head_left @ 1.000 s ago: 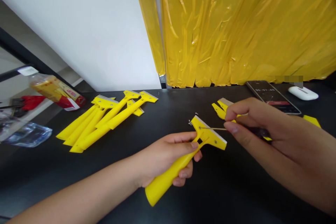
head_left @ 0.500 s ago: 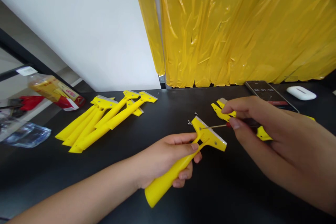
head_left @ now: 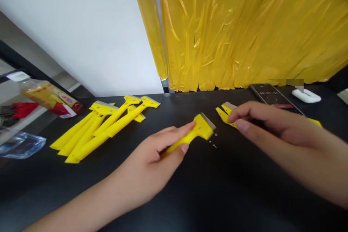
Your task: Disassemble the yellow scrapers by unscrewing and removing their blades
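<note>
My left hand (head_left: pixel 163 156) is closed around a yellow scraper (head_left: pixel 203 127), palm down, with the fingers over its handle and neck. The scraper's head points away to the right, its metal blade edge outward; I cannot tell whether it rests on the table. A few small screws (head_left: pixel 214 145) lie just beside the head. My right hand (head_left: pixel 272 130) is curled, thumb and forefinger close together, next to loose yellow scraper head pieces (head_left: pixel 223 115) on the table. Whatever its fingers hold is hidden; no screwdriver shaft shows.
Several yellow scrapers (head_left: pixel 89 139) lie heaped on the black table (head_left: pixel 190 195) at the left. A drink bottle (head_left: pixel 51 96) and a clear plastic item (head_left: pixel 24 145) are farther left. Behind my right hand are a phone (head_left: pixel 268 94) and a white earbud case (head_left: pixel 306 95).
My left hand has turned palm down and shifted the scraper up and back, with the handle now covered. The screwdriver shaft at the scraper's screw has gone from sight; my right hand has drawn slightly left.
</note>
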Tool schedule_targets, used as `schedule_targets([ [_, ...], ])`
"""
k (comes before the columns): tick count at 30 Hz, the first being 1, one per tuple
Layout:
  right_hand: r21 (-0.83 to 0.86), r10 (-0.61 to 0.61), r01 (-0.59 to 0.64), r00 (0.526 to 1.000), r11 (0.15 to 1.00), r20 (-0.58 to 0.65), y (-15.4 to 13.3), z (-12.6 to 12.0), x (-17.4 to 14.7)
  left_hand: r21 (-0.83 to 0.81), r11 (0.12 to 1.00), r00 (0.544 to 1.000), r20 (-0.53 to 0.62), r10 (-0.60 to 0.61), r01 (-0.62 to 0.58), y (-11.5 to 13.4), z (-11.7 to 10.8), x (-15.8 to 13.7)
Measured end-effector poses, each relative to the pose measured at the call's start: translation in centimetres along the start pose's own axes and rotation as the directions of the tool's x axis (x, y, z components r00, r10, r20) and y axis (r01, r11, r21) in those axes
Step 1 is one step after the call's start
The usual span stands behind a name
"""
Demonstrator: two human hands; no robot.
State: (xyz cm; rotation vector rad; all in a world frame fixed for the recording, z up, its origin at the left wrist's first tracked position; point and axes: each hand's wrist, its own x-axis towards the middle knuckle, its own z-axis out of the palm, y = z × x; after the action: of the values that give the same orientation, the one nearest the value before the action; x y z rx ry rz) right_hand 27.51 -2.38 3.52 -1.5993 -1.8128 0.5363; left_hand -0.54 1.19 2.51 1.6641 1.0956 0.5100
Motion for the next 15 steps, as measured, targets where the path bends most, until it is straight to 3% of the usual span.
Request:
schedule_targets([
  [3,0.113,0.168,-0.211,0.936,0.971,0.308,-0.1,1.4,0.6,0.355,0.904,0.971,0.046,0.236,-0.237,-0.6,0.3,-0.2],
  [6,0.154,0.212,-0.302,0.879,0.941,0.428,0.2,2.5,1.0,0.551,0.779,0.946,0.065,0.316,-0.298,-1.4,0.7,0.1],
  [10,0.295,0.216,-0.405,0.832,0.865,0.51,1.2,3.2,1.3,0.658,0.693,0.94,0.068,0.334,-0.294,-1.8,0.7,0.4],
  [14,0.46,0.191,-0.535,0.772,0.708,0.606,2.1,3.0,1.7,0.67,0.689,0.949,0.084,0.303,-0.279,-1.7,0.4,0.5],
  [15,0.453,0.196,-0.537,0.771,0.711,0.606,2.3,2.6,1.9,0.671,0.691,0.952,0.08,0.294,-0.27,-1.7,0.4,0.5],
])
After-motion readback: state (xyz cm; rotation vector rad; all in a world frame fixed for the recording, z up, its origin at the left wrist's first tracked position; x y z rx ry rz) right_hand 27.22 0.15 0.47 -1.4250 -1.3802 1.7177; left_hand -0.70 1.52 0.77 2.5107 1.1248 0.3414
